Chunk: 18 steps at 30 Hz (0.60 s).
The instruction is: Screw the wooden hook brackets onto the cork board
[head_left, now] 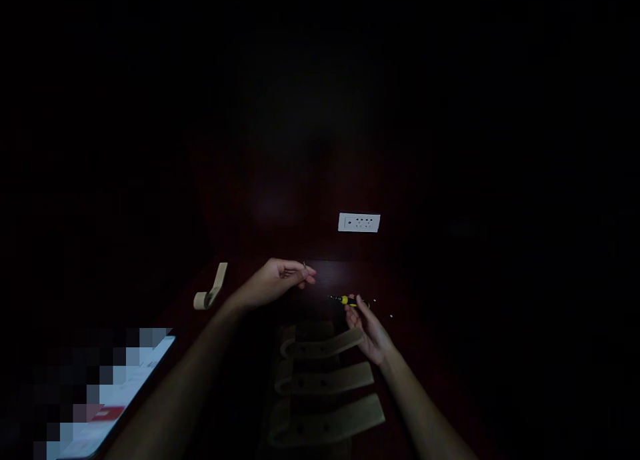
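My right hand (369,327) grips a yellow and black screwdriver (350,301), its tip pointing left. Pinched between the thumb and fingers of my left hand (283,277) is a small screw (305,265), seen only as a thin, faintly shiny piece. Below the hands, three curved wooden hooks (327,417) with dark holes sit in a row on a dark base. The farthest of these hooks (323,345) reaches close to my right wrist. Another pale J-shaped wooden hook (215,290) lies apart, left of my left hand.
A lit screen (135,393), partly pixelated, lies at lower left beside my left forearm. Two tiny light pieces (391,316) rest on the dark red surface right of my right hand. A white socket panel (359,223) is on the wall behind. Surroundings are very dark.
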Each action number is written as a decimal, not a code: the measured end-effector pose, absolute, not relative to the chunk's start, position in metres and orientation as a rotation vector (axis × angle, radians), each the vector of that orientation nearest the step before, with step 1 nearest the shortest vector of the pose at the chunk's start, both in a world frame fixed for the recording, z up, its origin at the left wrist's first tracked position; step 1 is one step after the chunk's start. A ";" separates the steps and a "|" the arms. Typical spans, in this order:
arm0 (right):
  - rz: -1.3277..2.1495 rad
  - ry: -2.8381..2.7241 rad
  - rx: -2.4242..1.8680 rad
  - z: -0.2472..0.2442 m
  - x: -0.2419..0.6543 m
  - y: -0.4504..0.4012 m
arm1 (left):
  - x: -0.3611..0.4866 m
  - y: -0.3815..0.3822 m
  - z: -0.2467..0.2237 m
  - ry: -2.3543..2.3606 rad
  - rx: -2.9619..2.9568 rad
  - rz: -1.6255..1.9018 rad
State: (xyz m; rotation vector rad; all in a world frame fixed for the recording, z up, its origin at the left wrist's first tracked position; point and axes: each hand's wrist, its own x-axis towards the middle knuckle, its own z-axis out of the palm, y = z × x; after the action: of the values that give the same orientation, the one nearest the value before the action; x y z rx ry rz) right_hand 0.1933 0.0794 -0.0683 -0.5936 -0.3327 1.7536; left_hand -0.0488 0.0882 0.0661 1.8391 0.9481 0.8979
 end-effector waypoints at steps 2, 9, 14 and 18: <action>1.736 -0.355 -0.600 -0.072 0.193 0.084 | -0.045 0.084 0.082 0.890 1.905 0.827; 1.681 -0.369 -0.671 -0.074 0.192 0.095 | -0.040 0.075 0.081 0.709 2.068 0.485; 1.659 -0.350 -0.719 -0.070 0.191 0.091 | -0.038 0.073 0.076 0.716 2.153 0.504; 1.659 -0.398 -0.747 -0.064 0.189 0.086 | -0.039 0.066 0.085 0.728 2.203 0.418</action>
State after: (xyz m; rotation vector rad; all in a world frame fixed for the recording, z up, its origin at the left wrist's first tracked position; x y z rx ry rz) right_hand 0.1891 0.0857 -0.0640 -0.7471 -0.3979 1.6588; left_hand -0.0386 0.0665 0.0852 2.2034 0.7282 0.4180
